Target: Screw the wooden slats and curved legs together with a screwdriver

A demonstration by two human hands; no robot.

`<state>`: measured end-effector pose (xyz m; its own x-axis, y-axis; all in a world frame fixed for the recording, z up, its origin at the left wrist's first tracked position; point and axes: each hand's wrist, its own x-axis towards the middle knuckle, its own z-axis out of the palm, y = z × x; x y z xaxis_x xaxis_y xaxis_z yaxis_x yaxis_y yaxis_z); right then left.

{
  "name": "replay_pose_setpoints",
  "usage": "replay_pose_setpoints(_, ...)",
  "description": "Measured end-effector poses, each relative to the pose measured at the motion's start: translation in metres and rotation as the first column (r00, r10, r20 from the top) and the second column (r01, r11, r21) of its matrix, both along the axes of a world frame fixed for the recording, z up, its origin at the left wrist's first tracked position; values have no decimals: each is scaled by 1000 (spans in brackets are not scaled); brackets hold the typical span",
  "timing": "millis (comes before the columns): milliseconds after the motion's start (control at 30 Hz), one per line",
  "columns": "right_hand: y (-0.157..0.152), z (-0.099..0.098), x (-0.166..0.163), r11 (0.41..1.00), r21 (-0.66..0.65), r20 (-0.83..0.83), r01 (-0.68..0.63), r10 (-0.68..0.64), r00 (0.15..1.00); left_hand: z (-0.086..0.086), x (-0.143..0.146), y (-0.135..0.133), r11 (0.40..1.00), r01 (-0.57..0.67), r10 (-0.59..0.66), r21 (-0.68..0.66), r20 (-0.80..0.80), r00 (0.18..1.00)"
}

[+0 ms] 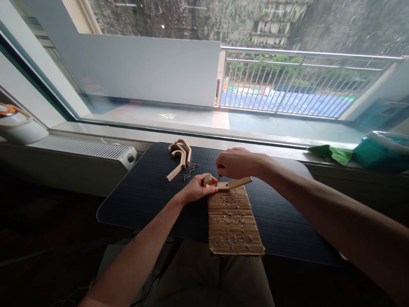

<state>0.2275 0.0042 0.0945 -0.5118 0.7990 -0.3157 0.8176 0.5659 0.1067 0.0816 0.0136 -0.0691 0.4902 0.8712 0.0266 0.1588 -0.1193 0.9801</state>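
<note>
My left hand (198,188) is closed on the curved end of a pale wooden hook (239,183), holding it against a piece of corrugated cardboard (234,219). The hook has dark screw holes along its flat part. Above it, my right hand (234,163) is wrapped round a screwdriver (219,178); its handle is hidden in the fist, and its thin shaft points down at a hole beside my left fingers. Dents and small holes cover the cardboard. Several screws (191,172) lie to the left, near a group of similar wooden hooks (182,155).
The black table (143,194) stands against a window sill. A white radiator (83,147) is at the left. On the sill at the right are a green cloth (330,153) and a teal container (381,151). The cardboard overhangs the table's near edge above my lap.
</note>
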Motion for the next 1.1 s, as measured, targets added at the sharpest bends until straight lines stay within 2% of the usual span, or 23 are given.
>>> replay_pose_setpoints(233, 0, -4, -2, 996, -23, -78, -85, 83, 993, -2, 1, -1, 999, 26, -23, -36, 82, 996)
replay_pose_setpoints(567, -4, 1, -20, 993, 5, 10, -122, 122, 993, 4, 4, -11, 997, -21, 28, -75, 99, 995)
replay_pose_setpoints(767, -3, 2, -15, 998, -22, -9, -65, 65, 998, 3, 7, -16, 995, -97, 100, -34, 125, 987)
replay_pose_setpoints(967, -4, 0, -13, 997, -12, -36, -71, 71, 997, 4, 5, -14, 995, -81, 89, -53, 169, 982)
replay_pose_setpoints(1100, -3, 1, -14, 997, -32, -32, -69, 68, 997, 7, 6, -14, 998, -56, 57, -10, 130, 990)
